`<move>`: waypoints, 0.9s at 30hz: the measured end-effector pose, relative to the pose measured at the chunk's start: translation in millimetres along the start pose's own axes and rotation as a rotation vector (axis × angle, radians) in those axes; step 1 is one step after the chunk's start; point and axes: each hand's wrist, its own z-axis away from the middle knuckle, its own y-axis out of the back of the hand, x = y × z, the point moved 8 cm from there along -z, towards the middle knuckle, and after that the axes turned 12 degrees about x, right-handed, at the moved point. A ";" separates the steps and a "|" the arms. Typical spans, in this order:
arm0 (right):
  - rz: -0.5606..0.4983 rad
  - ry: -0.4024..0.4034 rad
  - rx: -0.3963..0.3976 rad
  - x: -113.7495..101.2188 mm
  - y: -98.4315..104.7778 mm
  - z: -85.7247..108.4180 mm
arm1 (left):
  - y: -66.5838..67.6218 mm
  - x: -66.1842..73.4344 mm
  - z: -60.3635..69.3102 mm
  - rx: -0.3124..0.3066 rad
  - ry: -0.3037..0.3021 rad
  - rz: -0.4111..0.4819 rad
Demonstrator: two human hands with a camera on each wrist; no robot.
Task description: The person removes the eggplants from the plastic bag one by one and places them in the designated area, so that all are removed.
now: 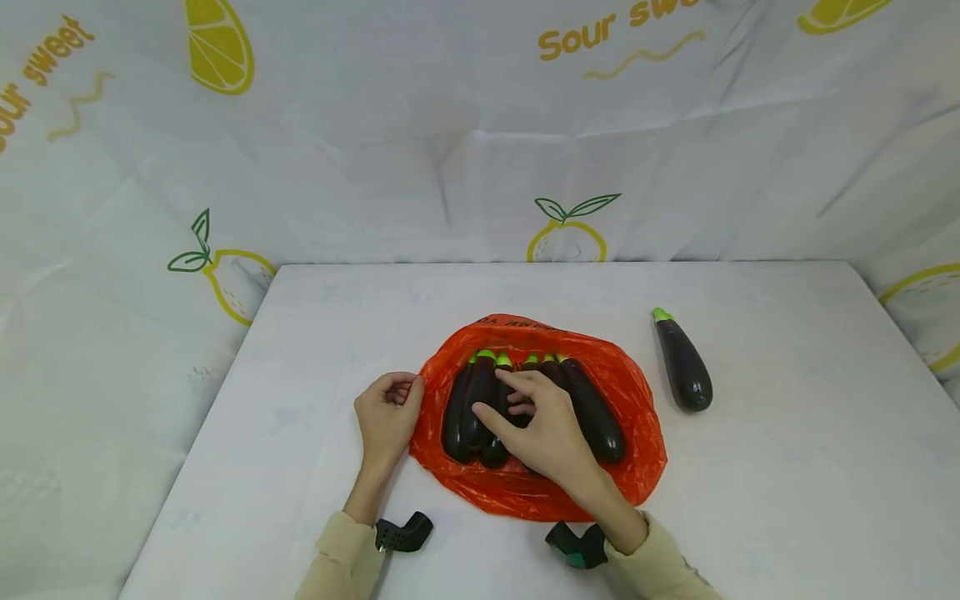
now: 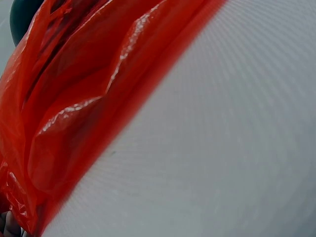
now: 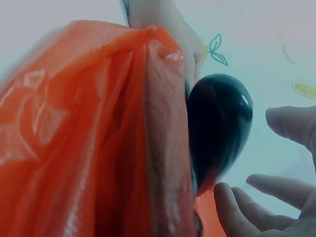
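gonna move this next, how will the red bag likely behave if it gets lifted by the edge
The red bag will probably flop and sag, as its thin-looking film is creased. It may pull heavily, since several eggplants lie inside. With its mouth wide open, those could roll or slide out if it tips.

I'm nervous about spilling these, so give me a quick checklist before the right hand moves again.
1. Red bag open: ok, eggplants show inside.
2. Bag edge steadied: ok, the left hand pinches its left side.
3. Right hand free: ok, thumb and fingers apart, holding nothing.
4. Lone eggplant clear of the bag: ok, on the table to its right.
5. Bagged eggplants all visible: not ok, the right hand covers some.
6. Exact count inside: cannot tell.
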 end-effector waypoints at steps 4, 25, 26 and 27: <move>0.034 -0.024 0.001 -1.0 -4.3 -0.4 | 0.1 -0.1 0.1 0.000 0.002 0.000; 0.170 -0.048 -0.045 -8.2 -20.6 1.4 | -0.3 -0.1 0.6 -0.003 -0.008 -0.018; 0.167 -0.046 -0.046 -8.3 -20.7 1.3 | -0.2 -0.2 0.5 -0.003 -0.006 -0.017; 0.162 -0.042 -0.045 -8.5 -20.6 1.2 | -0.3 -0.5 0.4 -0.002 -0.006 -0.016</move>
